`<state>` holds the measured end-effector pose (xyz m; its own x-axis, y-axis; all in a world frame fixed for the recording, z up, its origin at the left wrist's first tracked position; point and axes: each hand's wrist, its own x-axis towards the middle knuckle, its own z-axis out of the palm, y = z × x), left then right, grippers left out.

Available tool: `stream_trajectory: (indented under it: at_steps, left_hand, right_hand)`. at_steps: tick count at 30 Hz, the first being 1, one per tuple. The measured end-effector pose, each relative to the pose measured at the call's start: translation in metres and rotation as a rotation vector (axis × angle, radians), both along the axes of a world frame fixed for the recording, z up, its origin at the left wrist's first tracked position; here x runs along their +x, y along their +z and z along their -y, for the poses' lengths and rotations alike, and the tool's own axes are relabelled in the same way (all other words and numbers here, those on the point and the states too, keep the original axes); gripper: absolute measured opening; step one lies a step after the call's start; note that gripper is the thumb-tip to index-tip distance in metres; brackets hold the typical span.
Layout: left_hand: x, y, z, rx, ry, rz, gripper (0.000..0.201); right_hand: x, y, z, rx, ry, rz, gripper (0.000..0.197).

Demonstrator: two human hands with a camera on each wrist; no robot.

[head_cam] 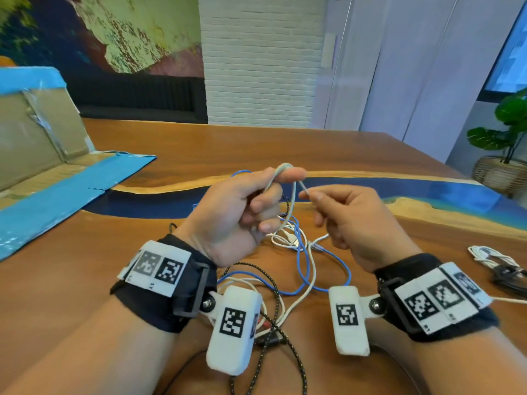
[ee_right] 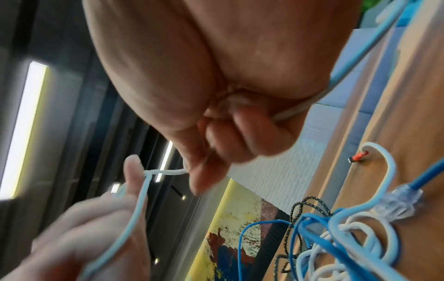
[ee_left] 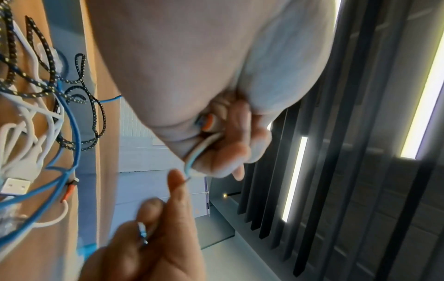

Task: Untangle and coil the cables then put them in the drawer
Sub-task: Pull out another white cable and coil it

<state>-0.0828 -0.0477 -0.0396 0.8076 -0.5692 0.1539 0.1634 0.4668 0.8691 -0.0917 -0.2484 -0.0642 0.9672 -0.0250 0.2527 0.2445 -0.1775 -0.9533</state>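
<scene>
The white cable [head_cam: 288, 181] is lifted above the table [head_cam: 285, 146], looped over the index finger of the left hand [head_cam: 236, 212], I think so that the finger serves as a form for the coil. The left fingers are curled around the strands. At 3 o'clock from the loop, the right hand [head_cam: 350, 220] pinches the cable between thumb and forefinger, probably to keep it tight while winding. Toward 6 o'clock the cable hangs down into the tangle below the hands, where a blue cable [head_cam: 310, 269] and a black braided cable [head_cam: 273, 286] cross it. At 4 o'clock lies a coiled white bundle [head_cam: 490, 256]. At 9 o'clock stands an open cardboard box [head_cam: 37, 143]. No drawer is visible.
</scene>
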Motion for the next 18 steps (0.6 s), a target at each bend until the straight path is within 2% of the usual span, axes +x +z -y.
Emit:
stream_trajectory:
  at_steps: [2, 4, 6, 9, 14, 16, 18]
  left_hand:
    - [0.000, 0.002, 0.000, -0.108, 0.092, -0.006, 0.039]
    - [0.005, 0.000, 0.001, -0.140, 0.228, 0.000, 0.034]
    - [0.009, -0.004, 0.001, -0.024, 0.374, 0.060, 0.026]
    - [0.011, -0.009, 0.003, 0.269, 0.472, 0.224, 0.022]
    - [0.008, -0.014, 0.004, 0.654, 0.327, 0.411, 0.032]
    - [0.004, -0.012, 0.004, 0.649, 0.213, 0.381, 0.044]
    - [0.000, -0.008, 0.003, 0.553, 0.126, 0.303, 0.052]
  right_hand:
    - [-0.006, -0.001, -0.012, -0.152, 0.116, -0.051, 0.022]
    - [-0.013, -0.001, -0.023, -0.287, 0.251, -0.095, 0.022]
    - [-0.018, -0.002, -0.031, -0.406, 0.357, -0.112, 0.025]
    - [-0.023, 0.000, -0.037, -0.383, 0.386, -0.043, 0.026]
    - [-0.015, 0.012, -0.013, -0.109, 0.167, 0.125, 0.020]
    - [-0.010, 0.013, -0.004, -0.025, 0.089, 0.157, 0.020]
    - [-0.007, 0.011, -0.002, 0.012, 0.037, 0.165, 0.021]
